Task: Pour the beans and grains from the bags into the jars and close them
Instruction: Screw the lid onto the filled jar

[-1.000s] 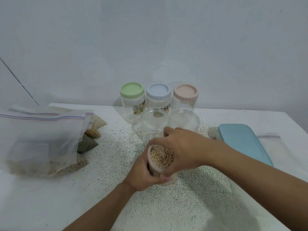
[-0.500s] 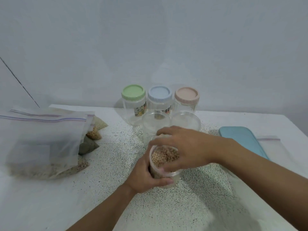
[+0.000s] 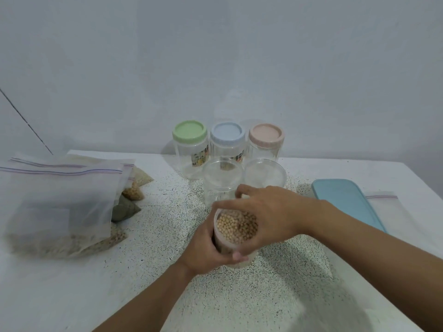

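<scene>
Bean-filled jar (image 3: 236, 232) near upright at centre of table (image 3: 263, 298), mouth up, long axis vertical. Your left hand (image 3: 206, 250) wraps its side, thumb across front. Your right hand (image 3: 271, 219) curls fingers over rim from above.

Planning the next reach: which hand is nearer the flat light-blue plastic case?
Right. The right hand lies left of the light-blue case; the left hand is farther left.

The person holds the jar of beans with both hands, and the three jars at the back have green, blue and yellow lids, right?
No. The head view shows the third lid is pink, not yellow. The rest is right.
</scene>
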`<state>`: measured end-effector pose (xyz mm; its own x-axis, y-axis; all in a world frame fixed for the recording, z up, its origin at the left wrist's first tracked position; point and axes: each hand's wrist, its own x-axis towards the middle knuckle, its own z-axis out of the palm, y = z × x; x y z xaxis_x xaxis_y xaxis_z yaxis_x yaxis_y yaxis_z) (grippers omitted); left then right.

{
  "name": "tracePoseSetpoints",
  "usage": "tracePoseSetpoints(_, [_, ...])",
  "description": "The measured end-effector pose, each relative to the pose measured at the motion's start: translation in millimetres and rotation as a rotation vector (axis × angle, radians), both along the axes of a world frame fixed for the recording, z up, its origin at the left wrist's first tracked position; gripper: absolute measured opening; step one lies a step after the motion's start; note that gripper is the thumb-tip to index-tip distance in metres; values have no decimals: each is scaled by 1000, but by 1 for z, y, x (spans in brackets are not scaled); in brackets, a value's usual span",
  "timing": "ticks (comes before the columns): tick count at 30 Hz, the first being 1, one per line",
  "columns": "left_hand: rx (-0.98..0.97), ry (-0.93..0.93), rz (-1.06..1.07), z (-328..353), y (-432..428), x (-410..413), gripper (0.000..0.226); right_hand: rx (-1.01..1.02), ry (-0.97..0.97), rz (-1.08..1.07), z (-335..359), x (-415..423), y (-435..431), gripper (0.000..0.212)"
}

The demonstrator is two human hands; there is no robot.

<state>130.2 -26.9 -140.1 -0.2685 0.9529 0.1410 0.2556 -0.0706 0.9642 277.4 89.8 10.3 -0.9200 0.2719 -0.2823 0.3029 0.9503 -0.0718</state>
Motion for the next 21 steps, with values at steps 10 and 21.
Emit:
tracePoseSetpoints(10, [-7,-7,15,-7,5,-1,99,194,262,13,-43,6,-8,94])
tracePoseSetpoints(21, [-39,-7,7,-7,3,-5,100,248,325,-76,-51,6,-16,102])
